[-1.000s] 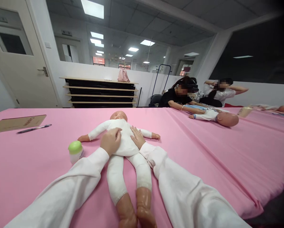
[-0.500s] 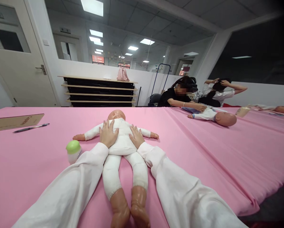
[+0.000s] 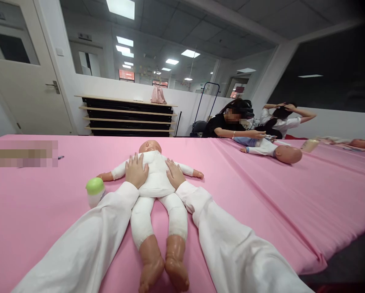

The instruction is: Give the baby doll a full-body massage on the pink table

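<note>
A baby doll [image 3: 155,179] with a white cloth body lies on its back on the pink-covered table [image 3: 231,228], head away from me and feet toward me. Its arms stretch out to both sides. Flat on the left side of its chest rests my left hand [image 3: 136,172], fingers spread. My right hand [image 3: 175,174] lies on the other side of the chest, also with its fingers stretched out. Neither hand grips anything. Beside my left forearm stands a small bottle with a green cap [image 3: 95,192], partly hidden by the sleeve.
At the left edge, a blurred-out patch covers a flat item; a pen [image 3: 61,157] tip shows beside it. Across the table to the right, a person [image 3: 221,124] handles another doll [image 3: 287,154]. A bottle [image 3: 309,145] and a further doll [image 3: 359,143] lie beyond. Another person [image 3: 281,118] sits behind.
My left hand has slid slightly left on the doll's chest; my right hand stays nearly in place. The person opposite has raised a hand a little off the other doll.
</note>
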`<state>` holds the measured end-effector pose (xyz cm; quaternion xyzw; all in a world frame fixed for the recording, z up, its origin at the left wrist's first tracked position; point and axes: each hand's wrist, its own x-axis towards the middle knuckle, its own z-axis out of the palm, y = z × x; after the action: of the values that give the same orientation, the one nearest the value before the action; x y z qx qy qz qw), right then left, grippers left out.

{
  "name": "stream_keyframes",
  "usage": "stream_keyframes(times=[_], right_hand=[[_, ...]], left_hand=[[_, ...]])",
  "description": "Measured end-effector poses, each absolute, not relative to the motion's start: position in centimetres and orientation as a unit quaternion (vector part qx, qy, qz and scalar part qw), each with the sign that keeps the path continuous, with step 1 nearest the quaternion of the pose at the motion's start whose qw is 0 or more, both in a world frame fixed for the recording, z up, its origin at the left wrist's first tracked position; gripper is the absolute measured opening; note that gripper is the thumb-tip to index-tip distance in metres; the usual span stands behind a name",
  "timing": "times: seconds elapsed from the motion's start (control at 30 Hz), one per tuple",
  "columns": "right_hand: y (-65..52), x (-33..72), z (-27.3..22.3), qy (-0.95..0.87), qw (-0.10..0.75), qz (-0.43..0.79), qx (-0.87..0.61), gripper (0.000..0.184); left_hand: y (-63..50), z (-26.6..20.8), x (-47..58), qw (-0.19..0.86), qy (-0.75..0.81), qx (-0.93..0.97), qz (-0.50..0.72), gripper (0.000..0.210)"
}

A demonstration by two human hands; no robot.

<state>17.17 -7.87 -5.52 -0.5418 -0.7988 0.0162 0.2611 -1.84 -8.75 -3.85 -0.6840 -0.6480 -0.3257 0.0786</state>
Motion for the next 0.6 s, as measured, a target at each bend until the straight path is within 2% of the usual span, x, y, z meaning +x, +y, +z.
stream_keyframes(times=[0.1, 0.27, 0.47, 0.6], right_hand=[[-8.2, 16.9, -5.4, -0.752, 0.231, 0.010, -0.617, 0.053], [-9.1, 16.8, -5.1, -0.701, 0.210, -0.027, -0.681, 0.053], [-8.7, 17.4, -5.0, -0.779, 0.211, -0.044, -0.588, 0.044], [-8.2, 18.2, -5.3, -0.738, 0.219, -0.035, -0.638, 0.044]], left_hand=[[-8.8, -3.9, -1.9, 0.034, -0.706, -0.634, -0.313, 0.055], [-9.5, -3.8, -1.6, 0.043, -0.754, -0.579, -0.308, 0.065], [-8.9, -4.8, -3.3, 0.043, -0.646, -0.673, -0.358, 0.047], [-8.5, -5.4, -4.7, 0.024, -0.679, -0.641, -0.355, 0.045]])
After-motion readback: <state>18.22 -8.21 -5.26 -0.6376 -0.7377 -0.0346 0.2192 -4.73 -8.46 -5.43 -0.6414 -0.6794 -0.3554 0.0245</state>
